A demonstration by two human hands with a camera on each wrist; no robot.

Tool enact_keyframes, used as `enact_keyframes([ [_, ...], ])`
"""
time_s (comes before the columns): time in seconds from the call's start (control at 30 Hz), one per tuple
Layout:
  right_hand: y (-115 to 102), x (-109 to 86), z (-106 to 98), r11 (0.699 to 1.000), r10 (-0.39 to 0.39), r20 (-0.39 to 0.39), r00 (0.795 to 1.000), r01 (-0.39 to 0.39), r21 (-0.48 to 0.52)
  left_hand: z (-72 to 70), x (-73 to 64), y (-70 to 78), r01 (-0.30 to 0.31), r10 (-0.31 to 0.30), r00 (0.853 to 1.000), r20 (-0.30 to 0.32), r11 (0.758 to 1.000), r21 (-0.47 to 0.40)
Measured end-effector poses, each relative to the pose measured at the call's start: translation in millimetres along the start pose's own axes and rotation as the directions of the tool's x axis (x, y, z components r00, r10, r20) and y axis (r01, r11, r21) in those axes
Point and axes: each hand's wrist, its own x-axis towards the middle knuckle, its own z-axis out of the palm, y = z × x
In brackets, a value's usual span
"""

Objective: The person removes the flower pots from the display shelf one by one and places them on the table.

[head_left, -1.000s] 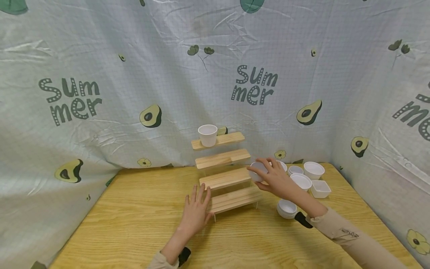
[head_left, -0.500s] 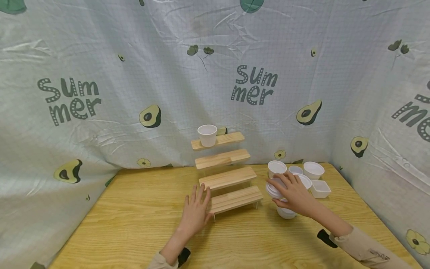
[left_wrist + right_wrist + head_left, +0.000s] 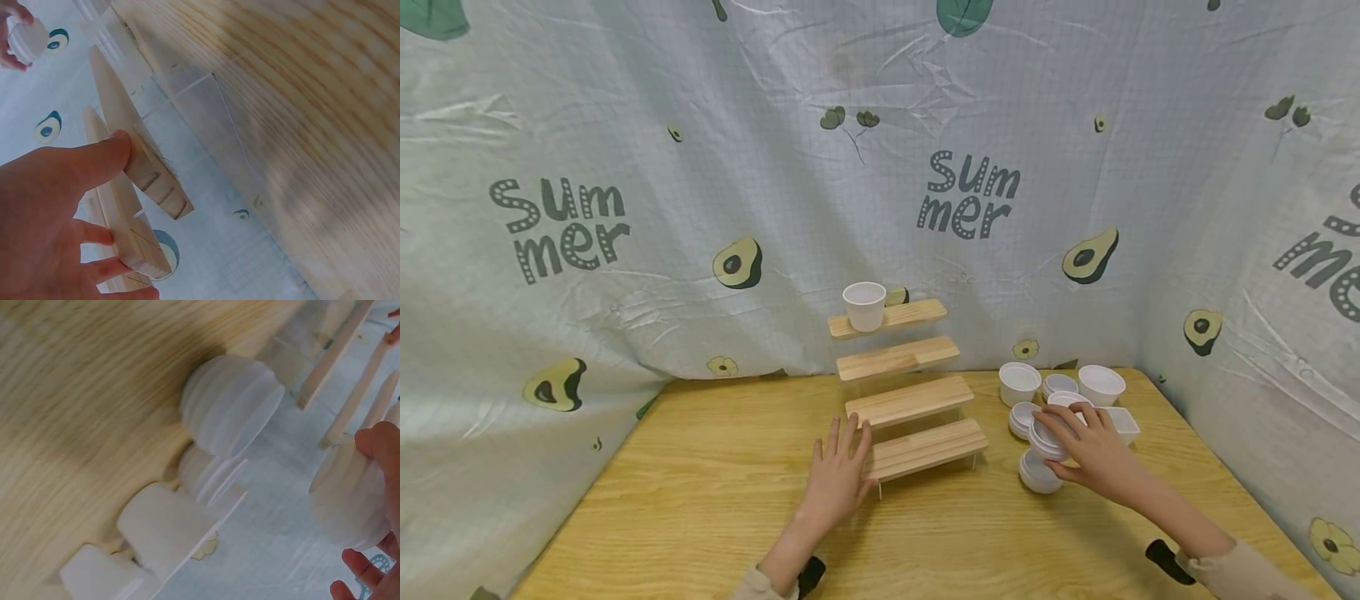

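Note:
My left hand rests at the left end of a stepped wooden display stand, fingers spread. In the left wrist view its thumb lies on one plank and its fingertips touch the ends of others. My right hand grips a small white ribbed pot between thumb and fingers, above another white ribbed pot on the table. The right wrist view shows the held pot tilted, apart from the standing ones. One white pot stands on the stand's top step.
More white containers stand behind the right hand: a small ribbed pot, a tall pot, a wide bowl and a square dish, partly hidden. A patterned curtain hangs behind the wooden table.
My right hand has moved right and downward, away from the stand to the group of containers, with a white pot in its grip. The left hand has stayed on the stand.

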Motion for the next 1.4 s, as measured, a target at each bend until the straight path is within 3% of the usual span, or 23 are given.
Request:
enact_keyframes([
  [0.37, 18, -30.5, 0, 0.997, 0.057, 0.048, 0.997, -0.059, 0.042, 1.8, -0.2, -1.1, -0.009, 0.010, 1.000, -0.015, 1.000, 0.020],
  [0.63, 28, -48.7, 6, 0.999, 0.025, 0.124, 0.992, -0.029, 0.027, 0.5, -1.7, -0.4, -0.003, 0.003, 1.000, 0.006, 1.000, 0.003],
  [1.0, 25, -59.5, 18, 0.997, 0.071, 0.226, 0.972, -0.070, -0.014, -1.7, 0.1, 0.8, -0.003, 0.003, 1.000, 0.004, 1.000, 0.017],
  [1.4, 25, -64.5, 26, 0.994, 0.105, 0.251, 0.962, -0.105, -0.016, -0.9, 0.5, 0.4, -0.009, 0.009, 1.000, -0.004, 1.000, 0.009],
])
